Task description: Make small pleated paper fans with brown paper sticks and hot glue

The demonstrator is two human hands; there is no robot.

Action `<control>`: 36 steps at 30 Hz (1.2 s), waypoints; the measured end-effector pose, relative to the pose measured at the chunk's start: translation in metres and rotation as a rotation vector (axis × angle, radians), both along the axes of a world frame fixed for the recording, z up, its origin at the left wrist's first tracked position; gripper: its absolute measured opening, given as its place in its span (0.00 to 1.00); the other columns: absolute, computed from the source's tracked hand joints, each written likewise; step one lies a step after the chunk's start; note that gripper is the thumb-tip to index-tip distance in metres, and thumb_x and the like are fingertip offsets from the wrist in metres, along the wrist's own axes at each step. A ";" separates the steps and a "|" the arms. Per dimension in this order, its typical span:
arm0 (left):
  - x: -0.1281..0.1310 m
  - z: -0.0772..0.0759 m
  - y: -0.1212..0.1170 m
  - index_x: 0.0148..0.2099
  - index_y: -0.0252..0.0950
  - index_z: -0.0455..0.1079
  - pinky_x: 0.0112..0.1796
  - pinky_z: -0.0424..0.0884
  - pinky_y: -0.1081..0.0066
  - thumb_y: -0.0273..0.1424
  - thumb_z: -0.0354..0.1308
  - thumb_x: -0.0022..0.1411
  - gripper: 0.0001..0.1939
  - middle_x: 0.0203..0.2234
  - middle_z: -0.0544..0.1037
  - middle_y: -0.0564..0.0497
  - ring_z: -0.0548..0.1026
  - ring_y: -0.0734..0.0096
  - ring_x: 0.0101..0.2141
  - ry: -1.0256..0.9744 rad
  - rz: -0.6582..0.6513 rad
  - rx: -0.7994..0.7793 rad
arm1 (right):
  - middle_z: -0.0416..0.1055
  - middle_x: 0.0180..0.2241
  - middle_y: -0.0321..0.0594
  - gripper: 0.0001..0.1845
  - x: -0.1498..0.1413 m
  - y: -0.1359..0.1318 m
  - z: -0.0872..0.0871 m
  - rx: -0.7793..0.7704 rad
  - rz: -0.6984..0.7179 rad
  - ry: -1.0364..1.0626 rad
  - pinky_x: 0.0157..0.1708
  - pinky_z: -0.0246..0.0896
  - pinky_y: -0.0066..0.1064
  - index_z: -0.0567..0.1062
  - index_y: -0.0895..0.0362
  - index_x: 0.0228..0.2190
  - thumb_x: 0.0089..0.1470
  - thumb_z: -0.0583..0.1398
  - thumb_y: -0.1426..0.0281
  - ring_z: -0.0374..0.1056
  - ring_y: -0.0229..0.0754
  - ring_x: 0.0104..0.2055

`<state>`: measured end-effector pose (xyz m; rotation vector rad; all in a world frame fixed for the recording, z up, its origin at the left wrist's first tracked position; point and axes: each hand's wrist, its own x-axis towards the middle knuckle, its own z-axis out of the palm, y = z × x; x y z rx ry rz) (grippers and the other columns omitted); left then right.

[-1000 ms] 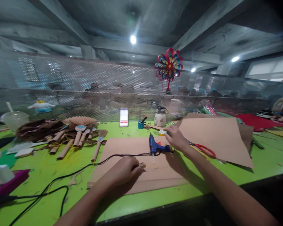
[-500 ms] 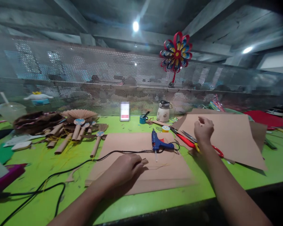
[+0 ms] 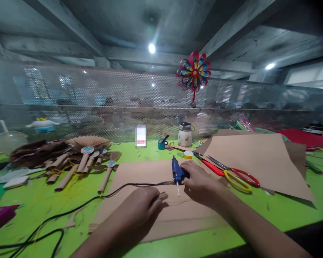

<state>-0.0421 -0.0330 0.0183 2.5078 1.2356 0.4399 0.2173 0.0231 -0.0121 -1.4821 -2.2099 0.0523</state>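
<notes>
Brown layered paper (image 3: 164, 196) and a pistol-shaped glue gun (image 3: 176, 171) occupy the hands (image 3: 197, 180).

Perforated metal screen (image 3: 118, 84) behind green tabletop (image 3: 127, 154); above screen, grey ceiling (image 3: 129, 21), heavy beams (image 3: 67, 25); bright lamp (image 3: 151, 48) over screen's middle, second lamp (image 3: 270, 66) above right part; pale window-like panel (image 3: 309, 75) over screen's right end; blurred shapes beyond screen

One head-worn camera looks forward (and down) across the green table (image 3: 288, 215) from close up.
</notes>
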 end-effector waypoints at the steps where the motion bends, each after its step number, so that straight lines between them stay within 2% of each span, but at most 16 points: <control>1: 0.000 -0.001 0.000 0.33 0.39 0.68 0.29 0.54 0.68 0.44 0.43 0.69 0.20 0.29 0.75 0.49 0.68 0.66 0.29 -0.004 -0.004 0.004 | 0.71 0.45 0.48 0.20 -0.002 -0.001 -0.002 0.013 -0.010 -0.017 0.45 0.58 0.37 0.73 0.57 0.44 0.46 0.58 0.75 0.63 0.50 0.47; 5: 0.000 -0.004 0.001 0.32 0.39 0.67 0.29 0.53 0.67 0.43 0.44 0.69 0.19 0.29 0.75 0.50 0.67 0.67 0.28 0.006 -0.015 0.009 | 0.71 0.41 0.50 0.13 -0.012 0.003 -0.013 0.097 -0.092 -0.070 0.44 0.56 0.40 0.74 0.58 0.37 0.46 0.57 0.76 0.61 0.53 0.44; 9: 0.002 -0.003 0.000 0.32 0.38 0.67 0.29 0.54 0.66 0.44 0.41 0.70 0.21 0.28 0.74 0.49 0.66 0.67 0.28 0.025 -0.011 0.003 | 0.71 0.39 0.49 0.11 -0.008 0.013 -0.014 0.151 -0.148 0.045 0.45 0.56 0.40 0.74 0.58 0.34 0.43 0.60 0.75 0.61 0.52 0.44; 12: 0.002 -0.004 -0.001 0.32 0.39 0.66 0.29 0.55 0.66 0.45 0.40 0.70 0.22 0.28 0.74 0.49 0.66 0.67 0.28 0.037 -0.002 0.006 | 0.71 0.41 0.48 0.13 0.016 0.024 -0.001 0.212 -0.236 0.216 0.46 0.57 0.39 0.75 0.58 0.35 0.42 0.61 0.75 0.62 0.51 0.45; 15: 0.002 -0.006 0.001 0.33 0.39 0.66 0.29 0.55 0.66 0.45 0.40 0.70 0.22 0.29 0.74 0.49 0.67 0.66 0.29 0.043 -0.011 0.005 | 0.71 0.41 0.50 0.13 0.053 0.033 0.015 0.293 -0.395 0.457 0.46 0.59 0.41 0.75 0.59 0.35 0.43 0.60 0.73 0.64 0.53 0.46; 17: 0.002 -0.007 0.003 0.33 0.39 0.66 0.29 0.56 0.67 0.46 0.40 0.70 0.22 0.30 0.74 0.48 0.67 0.66 0.29 0.046 -0.007 -0.002 | 0.73 0.36 0.50 0.11 0.075 0.037 0.022 0.322 -0.483 0.646 0.41 0.61 0.42 0.75 0.60 0.32 0.43 0.60 0.70 0.67 0.53 0.41; 19: 0.001 -0.007 0.006 0.34 0.38 0.66 0.29 0.57 0.67 0.45 0.40 0.70 0.21 0.31 0.75 0.47 0.68 0.66 0.29 0.056 -0.009 -0.013 | 0.73 0.28 0.46 0.10 0.090 0.038 0.024 0.313 -0.499 0.840 0.32 0.63 0.39 0.74 0.60 0.29 0.44 0.60 0.66 0.69 0.49 0.32; 21: 0.001 -0.007 0.009 0.34 0.38 0.66 0.29 0.57 0.68 0.45 0.41 0.70 0.21 0.32 0.75 0.46 0.68 0.66 0.30 0.078 -0.020 -0.037 | 0.71 0.22 0.42 0.13 0.097 0.038 0.024 0.305 -0.464 1.016 0.25 0.63 0.35 0.74 0.60 0.27 0.44 0.61 0.62 0.68 0.45 0.24; 23: 0.000 -0.007 0.012 0.34 0.37 0.66 0.29 0.57 0.68 0.44 0.41 0.69 0.21 0.32 0.76 0.46 0.69 0.66 0.30 0.088 -0.031 -0.045 | 0.71 0.21 0.40 0.16 0.100 0.037 0.025 0.336 -0.420 1.161 0.22 0.62 0.32 0.74 0.60 0.28 0.44 0.61 0.58 0.67 0.41 0.22; 27: -0.001 -0.013 0.018 0.33 0.37 0.67 0.29 0.57 0.69 0.44 0.42 0.69 0.21 0.32 0.76 0.46 0.69 0.67 0.29 0.061 -0.006 -0.016 | 0.72 0.26 0.36 0.23 0.101 0.034 0.032 0.490 -0.373 1.359 0.21 0.60 0.27 0.72 0.58 0.37 0.40 0.66 0.58 0.66 0.38 0.24; 29: -0.002 -0.017 0.020 0.32 0.36 0.67 0.29 0.57 0.69 0.44 0.42 0.69 0.21 0.30 0.76 0.47 0.69 0.67 0.29 0.052 0.003 -0.019 | 0.73 0.28 0.35 0.26 0.096 0.032 0.035 0.488 -0.301 1.411 0.22 0.61 0.26 0.72 0.57 0.39 0.37 0.69 0.59 0.67 0.37 0.26; 32: -0.002 -0.021 0.022 0.32 0.37 0.68 0.29 0.57 0.70 0.44 0.43 0.69 0.21 0.30 0.76 0.47 0.70 0.67 0.29 0.032 -0.005 -0.014 | 0.76 0.29 0.39 0.24 0.078 0.028 0.034 0.298 -0.104 1.437 0.27 0.67 0.31 0.75 0.57 0.33 0.37 0.70 0.55 0.71 0.40 0.27; 36: -0.004 -0.023 0.027 0.34 0.37 0.68 0.28 0.57 0.70 0.45 0.43 0.69 0.21 0.30 0.77 0.47 0.70 0.66 0.29 0.043 0.001 0.007 | 0.78 0.33 0.42 0.26 0.046 0.023 0.027 0.008 0.114 1.384 0.33 0.72 0.38 0.76 0.57 0.34 0.40 0.69 0.51 0.75 0.43 0.28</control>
